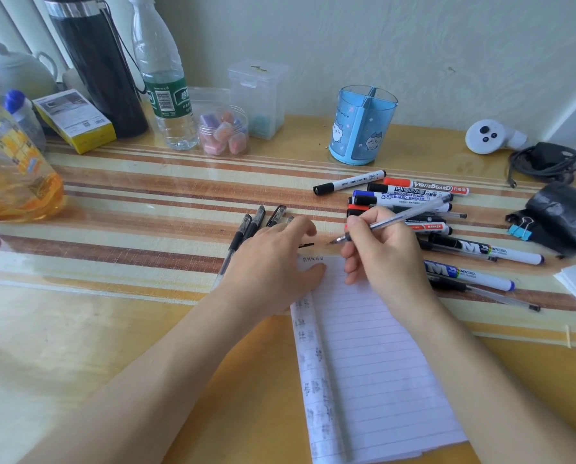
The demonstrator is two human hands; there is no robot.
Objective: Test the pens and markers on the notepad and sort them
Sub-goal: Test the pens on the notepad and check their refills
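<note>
The notepad [380,363], pinned by the flat left hand [273,266], could slide (glossy desk [79,346]) under the gel pen [397,220] gripped in the right hand [383,259].

The notepad [380,363] was matt lined paper, rumpled along its left edge. The pen [400,216] showed a clear, shiny plastic barrel. The tabletop [79,329] gleamed glossy and smooth over a woven-looking striped cloth [146,182]. The pen holder [362,128] was translucent blue plastic, the markers [403,197] smooth white plastic.
</note>
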